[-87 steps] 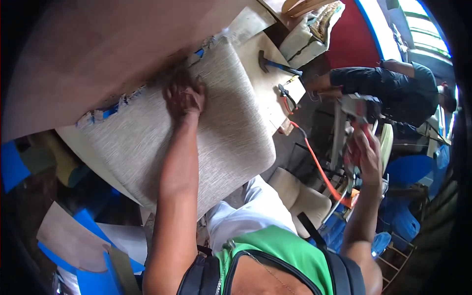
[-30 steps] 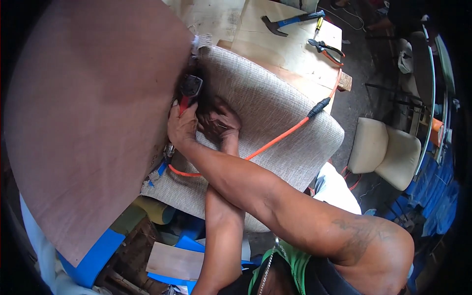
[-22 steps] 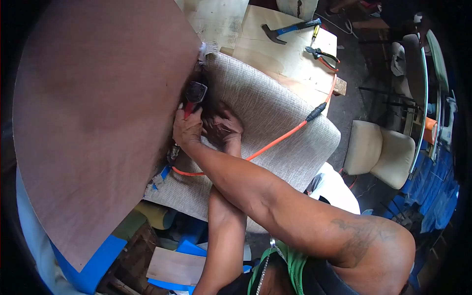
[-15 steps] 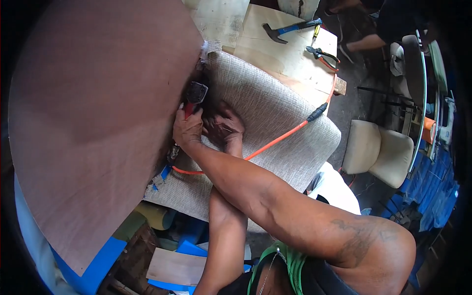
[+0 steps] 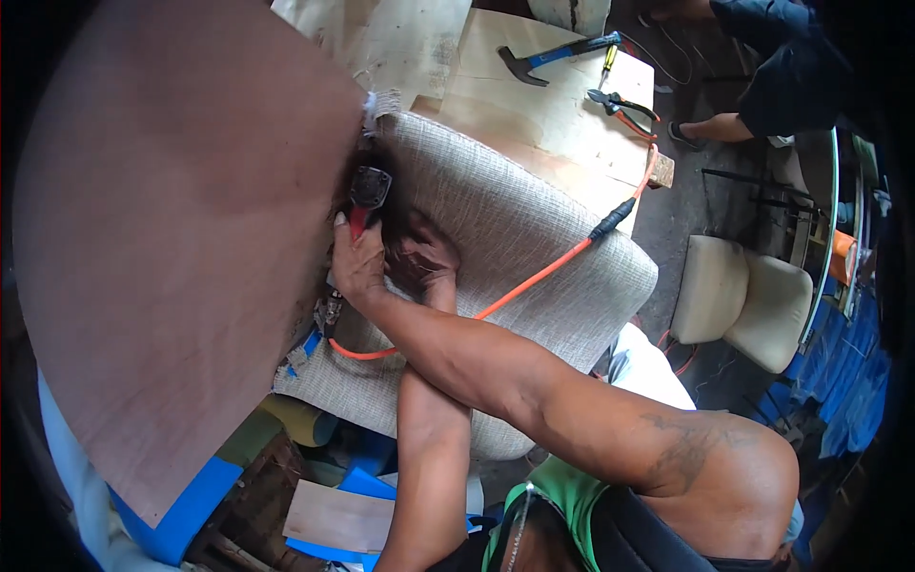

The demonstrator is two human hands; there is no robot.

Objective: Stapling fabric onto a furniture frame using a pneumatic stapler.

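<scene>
My arms cross, the right forearm passing over the left. A pneumatic staple gun (image 5: 370, 187) with a black head and a red body is gripped in my right hand (image 5: 359, 262), fingers wrapped round it. It sits in the gap where the brown board (image 5: 181, 229) meets the grey woven upholstery fabric (image 5: 534, 229). Just right of it, my left hand (image 5: 427, 253) lies against the fabric, fingers spread and partly lost in shadow. An orange air hose (image 5: 534, 279) crosses the fabric and passes under my right forearm to the tool's fitting. The gun's tip is hidden.
On the pale wooden board (image 5: 515, 105) at the back lie a claw hammer (image 5: 558, 59), a yellow-handled screwdriver (image 5: 609, 63) and cutting pliers (image 5: 621, 109). Beige cushioned seats (image 5: 710, 286) stand on the right. Another person's leg (image 5: 720, 129) shows at the far right. Scraps (image 5: 334, 515) lie below.
The staple gun and both hands appear slightly further left in the picture, as the view shifts. My grip stays the same. The other person's legs show more fully at the upper right.
</scene>
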